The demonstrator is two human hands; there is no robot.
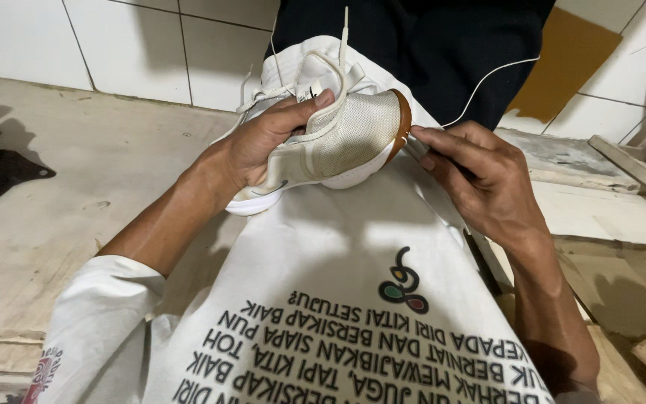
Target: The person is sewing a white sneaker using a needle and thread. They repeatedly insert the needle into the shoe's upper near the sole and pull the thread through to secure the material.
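White mesh sneaker (pixel 342 142) rests on the lap, the left hand (pixel 263 142) clamped around it. The right hand (pixel 472 176) pinches a thin tool (pixel 415 147) at the brown toe; a slip could scratch the rubber.

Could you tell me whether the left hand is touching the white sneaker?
Touching: the head view shows the left hand wrapped around the white sneaker, thumb pressed on its mesh upper.

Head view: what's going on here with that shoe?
A person holds a cream mesh sneaker with a brown toe edge on their lap, over a white printed shirt. The left hand grips its upper; the right hand presses a thin metal tool against the toe. A white thread trails away.
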